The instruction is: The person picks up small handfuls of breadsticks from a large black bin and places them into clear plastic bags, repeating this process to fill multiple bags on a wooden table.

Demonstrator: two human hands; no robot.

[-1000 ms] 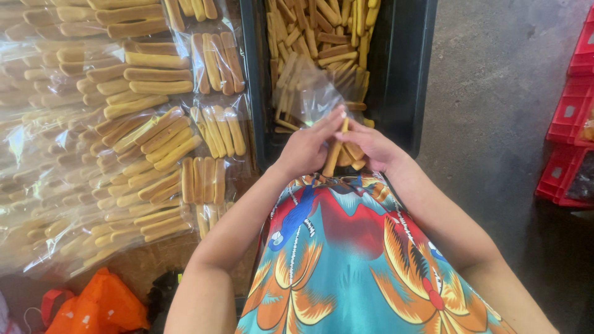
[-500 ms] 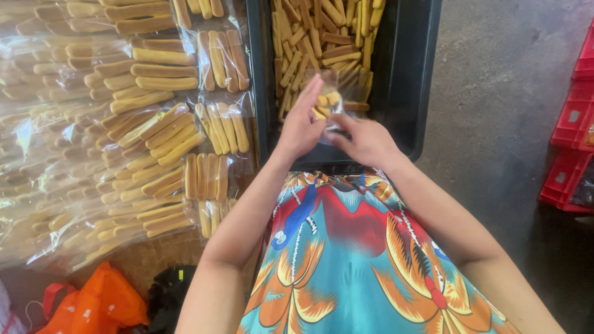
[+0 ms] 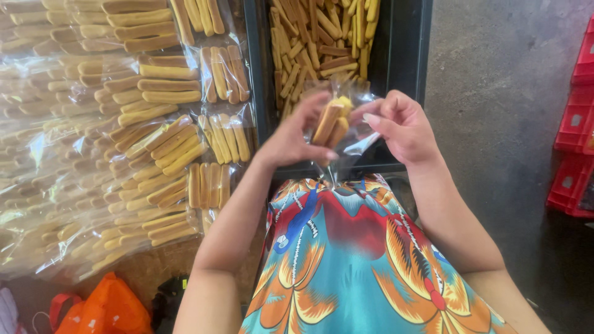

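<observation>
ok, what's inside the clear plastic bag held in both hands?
The clear plastic bag holds a few tan finger-shaped biscuits, upright. The left hand covers their lower ends, so the exact count is hidden.

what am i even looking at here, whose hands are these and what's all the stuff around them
There is no machine here: the picture comes from a camera worn on a person's head, looking down at their own two hands and lap. The left hand and the right hand together hold a small clear plastic bag with a few tan biscuit sticks inside. Just beyond the hands is a black crate filled with loose sticks of the same kind. To the left lies a big pile of packed bags, each filled with such sticks. At lower left is an orange bag, and red crates stand at the right edge on the grey floor.
</observation>
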